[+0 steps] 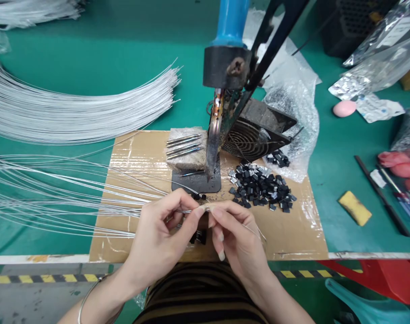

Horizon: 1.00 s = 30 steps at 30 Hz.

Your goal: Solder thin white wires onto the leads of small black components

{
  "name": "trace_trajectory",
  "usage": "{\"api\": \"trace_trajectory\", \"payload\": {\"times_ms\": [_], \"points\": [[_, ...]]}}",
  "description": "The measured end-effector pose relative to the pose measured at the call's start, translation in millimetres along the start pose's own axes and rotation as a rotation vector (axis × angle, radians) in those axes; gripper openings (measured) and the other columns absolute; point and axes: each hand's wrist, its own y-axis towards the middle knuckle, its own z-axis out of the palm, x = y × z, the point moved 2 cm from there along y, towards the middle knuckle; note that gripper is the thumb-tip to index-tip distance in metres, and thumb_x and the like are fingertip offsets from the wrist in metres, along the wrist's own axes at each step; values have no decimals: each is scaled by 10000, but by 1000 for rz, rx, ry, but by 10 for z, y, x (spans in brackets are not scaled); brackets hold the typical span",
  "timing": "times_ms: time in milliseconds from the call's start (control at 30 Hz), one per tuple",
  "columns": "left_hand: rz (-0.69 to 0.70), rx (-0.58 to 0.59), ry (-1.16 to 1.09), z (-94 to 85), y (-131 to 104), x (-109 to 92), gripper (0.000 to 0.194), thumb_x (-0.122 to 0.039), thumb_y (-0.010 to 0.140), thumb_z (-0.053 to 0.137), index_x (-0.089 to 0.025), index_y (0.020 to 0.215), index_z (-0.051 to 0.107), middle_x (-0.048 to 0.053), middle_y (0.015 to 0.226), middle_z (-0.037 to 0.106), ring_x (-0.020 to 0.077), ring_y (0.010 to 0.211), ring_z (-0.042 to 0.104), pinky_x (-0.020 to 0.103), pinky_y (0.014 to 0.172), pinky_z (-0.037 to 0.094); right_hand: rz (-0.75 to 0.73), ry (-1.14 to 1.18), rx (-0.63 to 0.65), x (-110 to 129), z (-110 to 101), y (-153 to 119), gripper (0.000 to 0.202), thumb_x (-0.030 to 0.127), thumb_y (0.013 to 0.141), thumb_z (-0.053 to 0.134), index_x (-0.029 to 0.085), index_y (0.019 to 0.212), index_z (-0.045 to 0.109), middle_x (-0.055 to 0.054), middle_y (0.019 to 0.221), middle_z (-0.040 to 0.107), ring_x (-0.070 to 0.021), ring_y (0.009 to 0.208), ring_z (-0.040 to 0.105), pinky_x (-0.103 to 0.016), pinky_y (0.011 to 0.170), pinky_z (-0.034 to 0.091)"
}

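My left hand [164,234] pinches thin grey wires [124,210] that run in from the left over the cardboard [279,238]. Fingertip to fingertip with it, my right hand [237,229] is closed on the wire ends, which are mostly hidden by the fingers. Just beyond the hands, a soldering iron [216,130] with a blue handle hangs tip-down over a black plate [205,183]. Small black connectors [262,186] lie in a pile to the right. A few more dark pieces [200,236] sit between and under my hands.
Metal tips rest on a grey block [184,159] left of the iron. Behind it stands a black fan [250,137] beside bubble wrap [292,108]. A thick wire bundle [90,117] fills the back left. At right lie a yellow sponge [355,208] and a black stick [382,195].
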Motion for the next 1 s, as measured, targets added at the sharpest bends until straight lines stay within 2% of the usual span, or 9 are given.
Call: {"api": "trace_trajectory", "payload": {"times_ms": [233, 733, 1000], "points": [[16, -40, 5, 40, -18, 26, 198, -307, 996, 653, -191, 839, 691, 27, 725, 716, 148, 642, 644, 244, 569, 478, -11, 16, -13, -21, 3, -10, 134, 318, 856, 843, 195, 803, 848, 42, 623, 658, -17, 332, 507, -104, 329, 429], [59, -88, 50, 65, -33, 39, 172, -302, 972, 684, -199, 835, 703, 19, 713, 690, 140, 611, 628, 237, 547, 484, 2, 23, -37, -3, 22, -5, 164, 340, 819, 869, 189, 766, 835, 45, 590, 628, -35, 316, 490, -126, 299, 435], [80, -74, 105, 57, -47, 73, 192, -291, 998, 648, -193, 838, 684, -10, 674, 613, 107, 553, 506, 237, 507, 392, 19, 32, -16, 37, 9, 17, 166, 306, 809, 863, 177, 718, 810, 43, 581, 619, -54, 345, 498, -143, 289, 474]]}}
